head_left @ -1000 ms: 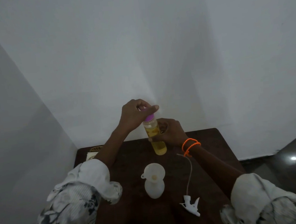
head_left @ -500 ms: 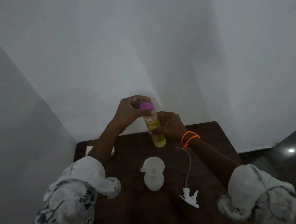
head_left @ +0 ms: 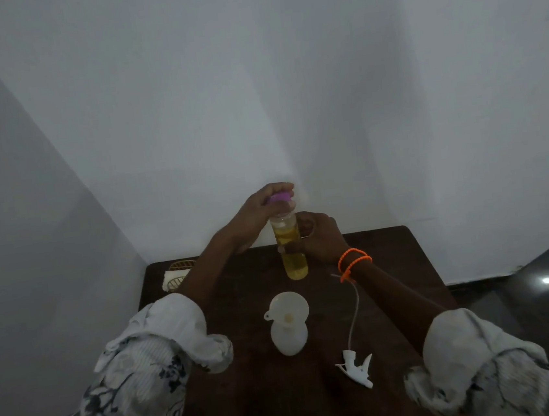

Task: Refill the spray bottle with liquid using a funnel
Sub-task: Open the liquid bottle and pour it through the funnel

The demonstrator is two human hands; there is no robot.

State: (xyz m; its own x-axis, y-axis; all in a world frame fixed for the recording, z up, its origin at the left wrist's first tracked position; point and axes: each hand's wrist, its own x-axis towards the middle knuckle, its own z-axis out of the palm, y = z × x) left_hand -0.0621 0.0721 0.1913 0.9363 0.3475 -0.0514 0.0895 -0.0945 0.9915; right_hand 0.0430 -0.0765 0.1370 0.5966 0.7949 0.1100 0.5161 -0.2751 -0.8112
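Note:
A clear bottle of yellow liquid (head_left: 292,256) is held upright above the dark wooden table (head_left: 389,250). My right hand (head_left: 317,237) grips its body. My left hand (head_left: 260,212) pinches the purple cap (head_left: 279,198), which sits just above the bottle's bare neck. Nearer to me stands the white spray bottle (head_left: 289,336) with a white funnel (head_left: 288,308) set in its mouth. The white spray head (head_left: 356,367) with its long dip tube lies on the table to the right of it.
A small wire basket with a pale cloth (head_left: 176,275) sits at the table's far left corner. White walls close in behind and to the left. Dark floor shows to the right of the table.
My left hand has lifted the purple cap up off the bottle's neck. The bottle stays in my right hand.

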